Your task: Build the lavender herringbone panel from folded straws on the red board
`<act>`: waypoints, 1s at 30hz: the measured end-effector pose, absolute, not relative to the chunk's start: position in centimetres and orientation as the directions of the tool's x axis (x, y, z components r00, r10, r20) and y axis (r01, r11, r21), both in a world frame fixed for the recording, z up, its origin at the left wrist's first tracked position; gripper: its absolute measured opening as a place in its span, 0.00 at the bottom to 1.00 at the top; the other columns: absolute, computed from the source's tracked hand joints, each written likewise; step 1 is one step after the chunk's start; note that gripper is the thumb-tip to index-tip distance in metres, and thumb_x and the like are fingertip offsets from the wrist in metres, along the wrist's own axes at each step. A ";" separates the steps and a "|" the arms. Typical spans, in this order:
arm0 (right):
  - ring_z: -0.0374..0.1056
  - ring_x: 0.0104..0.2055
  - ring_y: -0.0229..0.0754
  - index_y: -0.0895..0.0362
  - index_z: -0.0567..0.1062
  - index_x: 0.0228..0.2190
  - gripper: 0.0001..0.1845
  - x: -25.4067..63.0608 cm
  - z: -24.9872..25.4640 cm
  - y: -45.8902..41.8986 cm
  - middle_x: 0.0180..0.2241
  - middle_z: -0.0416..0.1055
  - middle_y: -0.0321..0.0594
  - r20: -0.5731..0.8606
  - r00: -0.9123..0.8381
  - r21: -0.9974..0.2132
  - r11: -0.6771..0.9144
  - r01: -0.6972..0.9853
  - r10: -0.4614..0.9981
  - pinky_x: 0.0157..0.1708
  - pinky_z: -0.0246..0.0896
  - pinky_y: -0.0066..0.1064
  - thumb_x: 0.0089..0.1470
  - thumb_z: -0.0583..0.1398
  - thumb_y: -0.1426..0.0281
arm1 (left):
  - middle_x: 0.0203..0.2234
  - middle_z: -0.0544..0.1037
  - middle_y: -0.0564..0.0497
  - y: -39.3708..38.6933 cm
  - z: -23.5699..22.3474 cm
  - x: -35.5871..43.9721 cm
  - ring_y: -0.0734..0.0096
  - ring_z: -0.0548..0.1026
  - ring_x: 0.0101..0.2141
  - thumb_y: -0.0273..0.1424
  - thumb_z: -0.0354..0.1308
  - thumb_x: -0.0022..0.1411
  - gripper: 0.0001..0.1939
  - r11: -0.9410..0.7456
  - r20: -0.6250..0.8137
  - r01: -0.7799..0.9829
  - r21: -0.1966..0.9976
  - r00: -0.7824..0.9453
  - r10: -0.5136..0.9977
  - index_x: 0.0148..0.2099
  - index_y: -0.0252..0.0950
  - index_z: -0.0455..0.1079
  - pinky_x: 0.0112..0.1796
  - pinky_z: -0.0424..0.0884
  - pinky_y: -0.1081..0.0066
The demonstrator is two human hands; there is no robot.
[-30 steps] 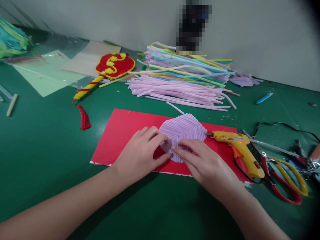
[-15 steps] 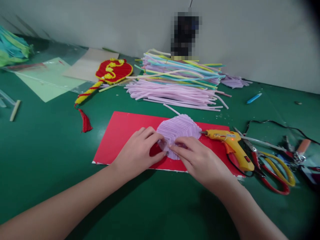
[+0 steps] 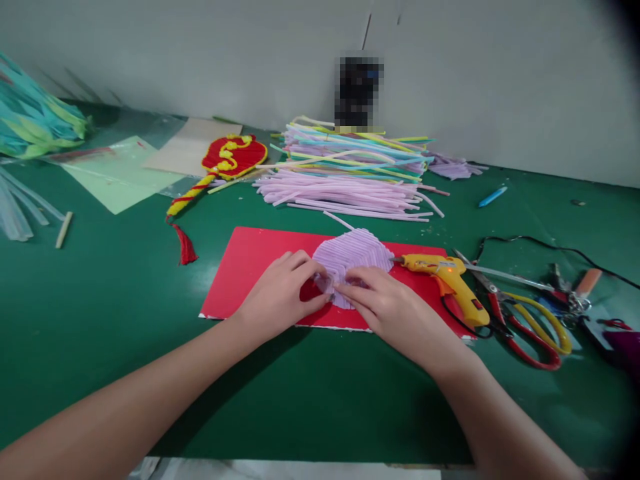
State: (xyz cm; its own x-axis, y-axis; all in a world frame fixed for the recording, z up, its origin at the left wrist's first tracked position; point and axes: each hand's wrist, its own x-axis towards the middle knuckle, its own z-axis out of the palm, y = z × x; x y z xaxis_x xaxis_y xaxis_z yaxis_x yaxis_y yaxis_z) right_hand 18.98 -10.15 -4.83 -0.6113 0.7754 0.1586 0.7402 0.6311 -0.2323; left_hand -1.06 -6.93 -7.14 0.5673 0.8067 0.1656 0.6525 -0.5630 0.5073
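Note:
A rounded lilac panel of pipe cleaners (image 3: 357, 248) lies on a red board (image 3: 250, 267), with one stem jutting from its top left. My left hand (image 3: 285, 290) pinches the panel's lower left edge between thumb and fingers. Against its lower middle press the closed fingertips of my right hand (image 3: 385, 300). Both hands partly cover the panel, and what sits right under the fingertips is hidden. To the right, a yellow hot glue gun (image 3: 453, 280) rests on the board, its nozzle close to the panel's right edge and its orange light lit.
Bundles of pipe cleaners (image 3: 340, 190) lie behind the board. A red and yellow fan (image 3: 235, 157) with a tassel is at back left. Scissors (image 3: 520, 320) and a black cord (image 3: 540, 241) lie right; glue sticks (image 3: 20, 207) lie far left. A blue pen (image 3: 493, 196) is at back right.
The view has shifted slightly, bringing the table's front edge into sight. Both hands keep nearly the same hold on the lilac panel.

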 end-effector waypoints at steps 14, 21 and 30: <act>0.65 0.45 0.43 0.59 0.71 0.45 0.17 19.1 -4.7 -10.1 0.44 0.68 0.46 0.150 -0.612 -0.223 0.630 0.744 0.776 0.44 0.66 0.37 0.56 0.51 0.79 | 0.34 0.69 0.51 -6.9 -6.9 -1.1 0.67 0.66 0.37 0.35 0.54 0.59 0.09 -0.549 0.135 0.656 0.518 0.571 0.810 0.41 0.37 0.64 0.38 0.65 0.66; 0.66 0.44 0.43 0.59 0.72 0.45 0.17 19.0 -4.8 -10.2 0.43 0.69 0.47 0.169 -0.601 -0.236 0.624 0.744 0.781 0.43 0.67 0.37 0.58 0.50 0.76 | 0.35 0.68 0.51 -7.0 -6.9 -1.1 0.67 0.67 0.36 0.35 0.56 0.57 0.12 -0.548 0.151 0.654 0.522 0.561 0.814 0.44 0.38 0.64 0.37 0.66 0.66; 0.66 0.46 0.44 0.59 0.71 0.46 0.18 19.1 -4.8 -10.6 0.45 0.69 0.48 0.177 -0.612 -0.200 0.637 0.744 0.771 0.44 0.67 0.39 0.57 0.50 0.77 | 0.36 0.67 0.49 -7.0 -7.0 -1.2 0.67 0.67 0.38 0.33 0.55 0.59 0.10 -0.600 0.181 0.620 0.505 0.604 0.776 0.43 0.38 0.66 0.39 0.67 0.66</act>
State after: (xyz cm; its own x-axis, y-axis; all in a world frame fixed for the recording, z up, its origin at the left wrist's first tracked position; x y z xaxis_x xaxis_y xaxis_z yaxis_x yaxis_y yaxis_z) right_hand 19.14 -10.60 -4.76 -0.6122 0.7706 0.1774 0.7442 0.6373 -0.2002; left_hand -1.25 -6.96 -7.01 0.6038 0.7763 0.1810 0.6204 -0.6002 0.5049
